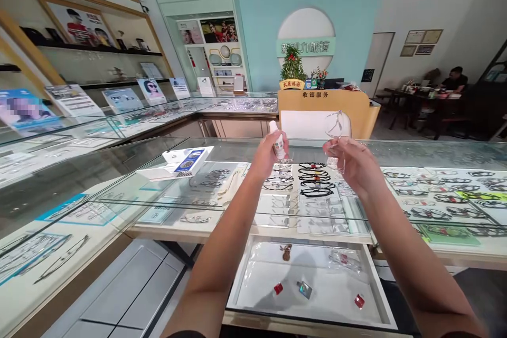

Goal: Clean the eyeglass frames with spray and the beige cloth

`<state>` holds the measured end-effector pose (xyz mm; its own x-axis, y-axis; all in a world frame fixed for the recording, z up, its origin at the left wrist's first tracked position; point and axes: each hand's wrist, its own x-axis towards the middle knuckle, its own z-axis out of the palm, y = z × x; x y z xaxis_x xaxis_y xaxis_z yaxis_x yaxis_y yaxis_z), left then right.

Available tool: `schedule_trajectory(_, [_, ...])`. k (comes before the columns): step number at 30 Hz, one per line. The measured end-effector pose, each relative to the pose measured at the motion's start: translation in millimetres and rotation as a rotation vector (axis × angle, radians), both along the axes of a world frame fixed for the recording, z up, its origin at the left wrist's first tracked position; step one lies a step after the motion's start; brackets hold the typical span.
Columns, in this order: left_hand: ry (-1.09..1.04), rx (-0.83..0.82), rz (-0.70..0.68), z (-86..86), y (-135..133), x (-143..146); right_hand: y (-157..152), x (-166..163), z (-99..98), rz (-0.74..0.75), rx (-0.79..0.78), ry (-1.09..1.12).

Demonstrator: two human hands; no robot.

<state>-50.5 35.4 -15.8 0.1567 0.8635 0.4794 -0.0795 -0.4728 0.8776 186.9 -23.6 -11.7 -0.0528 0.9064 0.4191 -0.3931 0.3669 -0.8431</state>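
Note:
Over the glass display counter (237, 208), my left hand (269, 154) is closed around a small white spray bottle (279, 145), held upright with its top showing above my fingers. To its right, my right hand (354, 161) grips a pair of thin-framed glasses (335, 124) between thumb and fingers. One lens stands up above the fingertips; part of the frame is hidden by my hand. Bottle and glasses are apart from each other. Beneath my hands, a row of dark-framed glasses (317, 179) lies under the glass.
An open white box (178, 162) with a blue label stands on the counter at left. Below, a white drawer (273, 269) is pulled out, holding several small items. Behind is a wooden cashier desk (356, 116); a person (455, 82) sits far right.

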Motion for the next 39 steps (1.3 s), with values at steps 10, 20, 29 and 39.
schedule_trajectory(10, [0.115,-0.073,-0.200,29.7,-25.6,30.5,-3.8,-8.3,2.5,0.042,0.023,-0.036])
schedule_trajectory(20, [-0.053,-0.135,-0.093,6.1,-14.6,32.4,8.2,-19.8,-13.3,0.022,-0.016,-0.057])
schedule_trajectory(29, [0.183,0.073,0.138,-10.4,-5.6,35.7,2.4,-32.9,-17.5,0.071,-0.015,-0.147])
schedule_trajectory(39, [0.262,0.115,0.088,-6.8,-15.7,39.0,13.3,-27.4,-20.4,-0.028,-0.066,-0.022])
